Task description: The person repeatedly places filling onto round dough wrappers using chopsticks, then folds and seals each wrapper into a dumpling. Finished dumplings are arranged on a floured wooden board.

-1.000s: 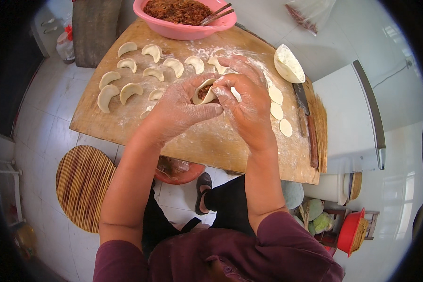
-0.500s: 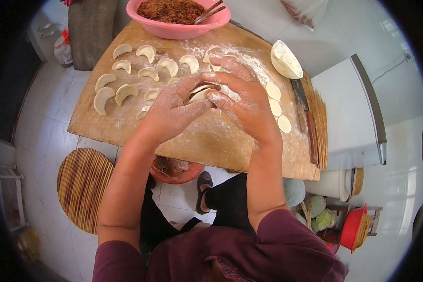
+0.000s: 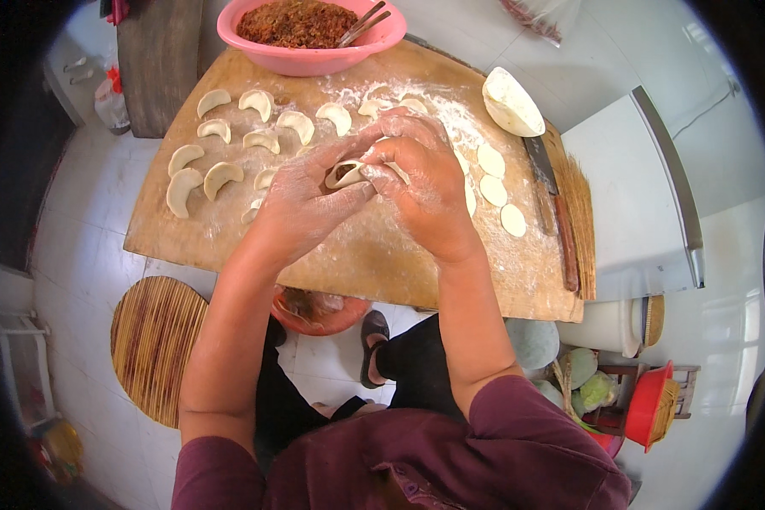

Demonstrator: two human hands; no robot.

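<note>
Dumpling (image 3: 348, 173) pinched between left hand (image 3: 306, 208) and right hand (image 3: 425, 191); hands pressed together; long axis lies across, left to right; both equally near.

Dumpling (image 3: 348, 173) now more folded shut

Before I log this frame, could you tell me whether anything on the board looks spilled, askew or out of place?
Nothing stands out. Flour dusts the wooden board, but it looks deliberate. Folded dumplings lie in loose rows, round wrappers sit apart, and both hands pinch one dumpling.
</note>
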